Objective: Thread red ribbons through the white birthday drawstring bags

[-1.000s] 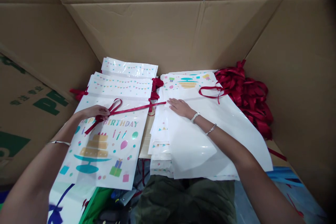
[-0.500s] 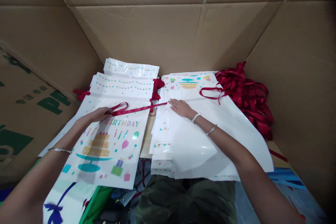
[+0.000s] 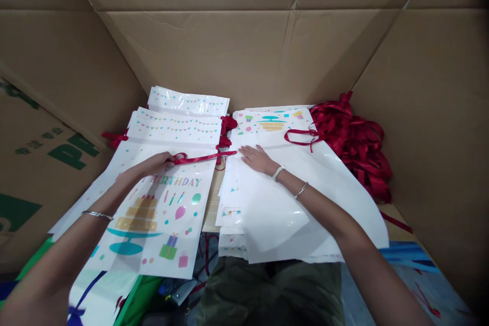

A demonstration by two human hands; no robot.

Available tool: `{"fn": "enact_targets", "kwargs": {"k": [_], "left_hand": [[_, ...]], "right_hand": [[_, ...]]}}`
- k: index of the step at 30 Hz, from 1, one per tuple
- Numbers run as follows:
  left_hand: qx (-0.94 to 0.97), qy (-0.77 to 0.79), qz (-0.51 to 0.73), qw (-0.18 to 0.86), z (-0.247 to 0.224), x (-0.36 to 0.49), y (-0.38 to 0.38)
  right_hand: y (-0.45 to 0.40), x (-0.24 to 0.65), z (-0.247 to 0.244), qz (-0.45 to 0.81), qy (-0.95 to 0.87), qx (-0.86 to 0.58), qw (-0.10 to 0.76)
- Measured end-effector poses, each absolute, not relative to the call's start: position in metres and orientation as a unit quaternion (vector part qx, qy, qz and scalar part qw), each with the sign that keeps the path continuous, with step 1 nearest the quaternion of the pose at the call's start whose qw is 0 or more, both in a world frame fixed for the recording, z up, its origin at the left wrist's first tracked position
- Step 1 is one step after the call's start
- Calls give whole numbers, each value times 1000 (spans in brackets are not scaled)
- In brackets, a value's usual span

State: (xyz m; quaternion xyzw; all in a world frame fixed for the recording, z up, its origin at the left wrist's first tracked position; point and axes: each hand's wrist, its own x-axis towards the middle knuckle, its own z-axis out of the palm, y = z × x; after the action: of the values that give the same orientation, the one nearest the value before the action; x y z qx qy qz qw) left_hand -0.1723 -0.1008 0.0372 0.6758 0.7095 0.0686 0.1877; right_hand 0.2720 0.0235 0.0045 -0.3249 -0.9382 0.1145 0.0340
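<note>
My left hand (image 3: 159, 164) is closed on a narrow red ribbon (image 3: 200, 158) above a glossy white sheet (image 3: 179, 234) printed with a cake, presents and "BIRTHDAY". From that hand the ribbon runs right across the sheet's edge, its far end close to the fingertips of my right hand (image 3: 257, 159). My right hand lies flat, fingers stretched, on the white blank side of a second sheet (image 3: 282, 224), which curls up at its right. A red ribbon loop (image 3: 300, 137) hangs through this sheet near its folded top strip. Under both sheets are stacks of similar ones.
A heap of red ribbon (image 3: 351, 142) lies to the right of the right stack. Red ribbon bows (image 3: 228, 125) stick out between the stacks. Cardboard walls (image 3: 198, 56) rise behind and at both sides. A green bag (image 3: 147, 290) is below at the left front.
My left hand has moved right along the ribbon, and the loop beside it has become smaller. My right hand still rests flat on the sheet. The view has shifted slightly.
</note>
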Motion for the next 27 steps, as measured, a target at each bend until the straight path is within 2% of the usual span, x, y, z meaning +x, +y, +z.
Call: {"fn": "enact_targets", "kwargs": {"k": [8,14,21,27], "left_hand": [[740,642,105,170,48,-103,-62],[788,583,108,166,38,-51,-37],[758,602,125,218,37,-1,-11],[699,628,172,295,41,-6,-11]], "right_hand": [[15,249,6,129,-936,-324,44],[3,238,13,150,-935,-319,38],[0,231,14,174,-929,-325,49],[0,234,14,195,-922,-330,53]]}}
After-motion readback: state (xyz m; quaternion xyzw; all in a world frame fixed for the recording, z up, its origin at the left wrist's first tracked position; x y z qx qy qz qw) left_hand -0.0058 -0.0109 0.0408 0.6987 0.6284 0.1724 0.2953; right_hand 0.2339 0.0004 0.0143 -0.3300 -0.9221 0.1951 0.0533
